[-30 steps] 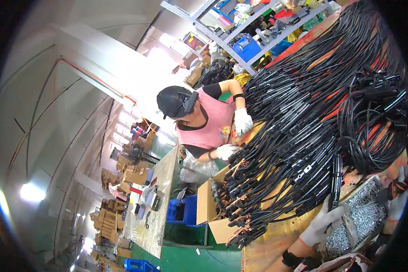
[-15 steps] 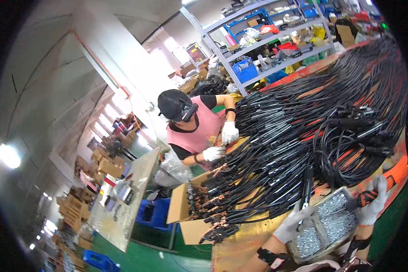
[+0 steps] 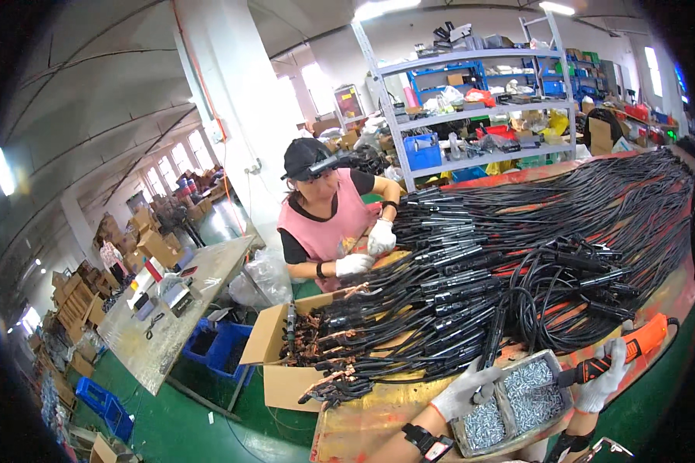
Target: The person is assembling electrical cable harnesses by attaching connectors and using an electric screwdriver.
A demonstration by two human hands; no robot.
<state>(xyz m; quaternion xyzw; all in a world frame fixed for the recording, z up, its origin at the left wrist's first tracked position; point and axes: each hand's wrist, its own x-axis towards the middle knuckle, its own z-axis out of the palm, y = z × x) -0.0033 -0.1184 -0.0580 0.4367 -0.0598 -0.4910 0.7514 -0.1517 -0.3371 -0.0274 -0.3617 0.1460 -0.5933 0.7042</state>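
My left hand [image 3: 468,392], in a white glove, closes round the lower end of a black tubular cable handle [image 3: 494,333] that points away over the bench. In my gloved right hand [image 3: 606,376] is an orange and black power screwdriver [image 3: 645,339], its dark front end at the right edge of a two-part box [image 3: 506,410]. Small silver screws [image 3: 533,395] fill both parts of that box, which stands between my hands. Beyond lie rows of black cables [image 3: 455,324] with tubular handles; several bare copper ends [image 3: 340,336] gather at the left.
Across the bench [image 3: 355,432] a person in a pink top [image 3: 316,228] has gloved hands at the cables. An open cardboard box [image 3: 289,386] stands at the bench's left end. Blue bins [image 3: 220,343] sit beside a side table [image 3: 123,332]. Grey shelving [image 3: 479,108] holds bags and bins behind.
My view has tilted level, so the whole scene sits differently. The person opposite has raised their head. Both my hands keep their holds, and the screwdriver stays beside the screw box.
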